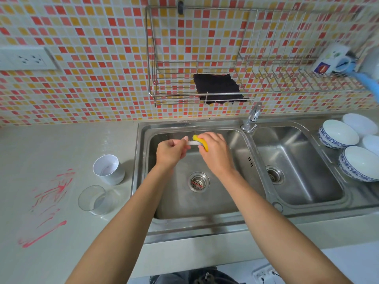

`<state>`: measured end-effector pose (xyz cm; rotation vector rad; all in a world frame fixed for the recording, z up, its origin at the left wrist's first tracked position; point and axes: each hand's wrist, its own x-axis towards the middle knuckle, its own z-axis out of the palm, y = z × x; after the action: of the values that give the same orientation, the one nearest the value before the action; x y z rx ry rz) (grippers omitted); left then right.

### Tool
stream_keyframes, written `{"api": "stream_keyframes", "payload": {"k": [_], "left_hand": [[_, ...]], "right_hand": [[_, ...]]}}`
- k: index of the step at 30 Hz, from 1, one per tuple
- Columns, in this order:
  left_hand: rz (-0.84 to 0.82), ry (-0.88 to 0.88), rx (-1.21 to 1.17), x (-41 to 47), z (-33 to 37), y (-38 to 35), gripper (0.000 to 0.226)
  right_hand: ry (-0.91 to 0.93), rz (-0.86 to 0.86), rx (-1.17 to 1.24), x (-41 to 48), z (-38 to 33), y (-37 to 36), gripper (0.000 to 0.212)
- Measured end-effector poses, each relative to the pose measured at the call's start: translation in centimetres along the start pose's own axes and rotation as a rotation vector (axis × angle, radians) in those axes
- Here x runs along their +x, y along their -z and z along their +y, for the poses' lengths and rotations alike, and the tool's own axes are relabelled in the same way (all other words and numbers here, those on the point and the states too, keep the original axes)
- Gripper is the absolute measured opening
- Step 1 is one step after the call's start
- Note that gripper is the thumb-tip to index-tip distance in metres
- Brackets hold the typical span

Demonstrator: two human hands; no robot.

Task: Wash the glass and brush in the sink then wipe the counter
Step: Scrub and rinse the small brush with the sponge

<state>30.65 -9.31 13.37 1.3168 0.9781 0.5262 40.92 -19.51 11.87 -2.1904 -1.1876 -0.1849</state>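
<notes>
Over the left basin of the steel sink point(231, 193), my left hand point(171, 151) grips a small white brush point(193, 142) by its handle. My right hand point(215, 150) is closed on a yellow sponge point(198, 138) folded around the brush's far end. A clear glass point(94, 199) stands upright on the counter point(61, 144) left of the sink, with a white cup point(108, 168) just behind it. Red streaks point(51, 193) mark the counter further left.
A dark cloth point(218, 88) hangs in the wire rack point(160, 83) on the tiled wall. The faucet point(252, 117) stands between the two basins. Several blue-rimmed white bowls point(338, 134) sit on the drainboard at right. A mug point(330, 58) rests in the rack's right part.
</notes>
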Motion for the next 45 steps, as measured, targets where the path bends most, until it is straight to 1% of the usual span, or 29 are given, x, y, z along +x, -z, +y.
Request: {"api": "stream_keyframes", "payload": {"k": [2, 4, 7, 9, 10, 11, 13, 15, 17, 19, 21, 23, 25, 27, 28, 29, 32, 33, 34, 37, 38, 42, 43, 45], "left_hand": [[-0.031, -0.034, 0.028, -0.1, 0.0, 0.2, 0.027], [-0.077, -0.197, 0.200, -0.1, -0.1, 0.7, 0.018], [-0.174, -0.494, 0.546, -0.2, 0.0, 1.2, 0.023], [-0.157, -0.615, 0.685, -0.2, 0.1, 1.3, 0.022], [-0.131, -0.637, 0.702, -0.1, 0.2, 1.3, 0.021], [-0.106, -0.633, 0.691, -0.1, 0.3, 1.3, 0.020], [-0.059, -0.562, 0.613, 0.0, 0.6, 1.4, 0.020], [-0.016, -0.457, 0.498, 0.0, 0.9, 1.2, 0.020], [0.002, -0.371, 0.371, 0.0, 1.2, 1.0, 0.018], [-0.012, -0.327, 0.277, 0.1, 1.1, 0.8, 0.014], [-0.033, -0.303, 0.224, 0.2, 0.9, 0.6, 0.011], [-0.029, -0.242, 0.146, 0.4, 0.5, 0.4, 0.012], [-0.018, -0.162, 0.043, 0.3, 0.2, 0.0, 0.012], [0.001, -0.106, -0.024, 0.4, 0.0, -0.3, 0.014], [0.006, -0.088, -0.050, 0.4, 0.0, -0.5, 0.015], [0.007, -0.074, -0.069, 0.5, 0.1, -0.6, 0.017], [-0.002, -0.039, -0.104, 0.5, 0.3, -0.7, 0.017], [-0.001, -0.032, -0.100, 0.5, 0.4, -0.7, 0.018], [0.005, -0.030, -0.090, 0.6, 0.4, -0.6, 0.019], [0.027, -0.044, -0.036, 0.7, 0.4, -0.5, 0.020], [0.027, -0.052, -0.018, 0.8, 0.4, -0.4, 0.020], [0.004, -0.083, 0.028, 0.9, 0.0, -0.4, 0.019], [0.001, -0.087, 0.030, 0.8, 0.0, -0.4, 0.018], [0.010, -0.105, 0.047, 0.6, 0.0, -0.5, 0.017]], "right_hand": [[0.068, -0.033, -0.065, 0.3, 0.3, 0.5, 0.029], [0.114, -0.072, -0.117, 0.5, 0.6, 0.8, 0.028], [0.166, -0.123, -0.156, 1.0, 0.9, 1.5, 0.025], [0.206, -0.130, -0.154, 1.3, 1.0, 2.0, 0.025], [0.221, -0.126, -0.144, 1.5, 1.0, 2.2, 0.025], [0.227, -0.115, -0.125, 1.8, 1.1, 2.4, 0.026], [0.194, -0.039, -0.054, 2.2, 1.4, 2.4, 0.029], [0.084, 0.067, 0.024, 2.5, 1.6, 2.3, 0.032], [-0.015, 0.120, 0.073, 2.0, 1.4, 1.9, 0.035], [-0.011, 0.115, 0.101, 0.8, 0.2, 1.1, 0.038], [0.063, 0.082, 0.125, -0.4, -1.3, 0.3, 0.040], [0.107, 0.079, 0.139, -0.9, -1.7, -0.2, 0.040], [0.039, 0.107, 0.135, -0.4, -1.0, -0.2, 0.041], [-0.091, 0.152, 0.129, -0.1, -0.2, 0.0, 0.040], [-0.126, 0.163, 0.127, -0.1, -0.3, 0.0, 0.040], [-0.115, 0.158, 0.130, -0.3, -0.7, -0.1, 0.041], [0.052, 0.105, 0.147, -1.3, -2.5, -0.6, 0.042], [0.071, 0.103, 0.146, -1.3, -2.3, -0.6, 0.042], [0.049, 0.114, 0.143, -1.0, -1.8, -0.6, 0.042], [-0.126, 0.155, 0.121, -0.4, -0.2, -0.4, 0.042], [-0.135, 0.153, 0.117, -0.5, -0.4, -0.4, 0.042], [0.037, 0.094, 0.136, -1.6, -2.3, -0.9, 0.043], [0.042, 0.096, 0.136, -1.4, -2.1, -0.8, 0.043], [-0.039, 0.119, 0.123, -0.8, -1.0, -0.8, 0.042]]}}
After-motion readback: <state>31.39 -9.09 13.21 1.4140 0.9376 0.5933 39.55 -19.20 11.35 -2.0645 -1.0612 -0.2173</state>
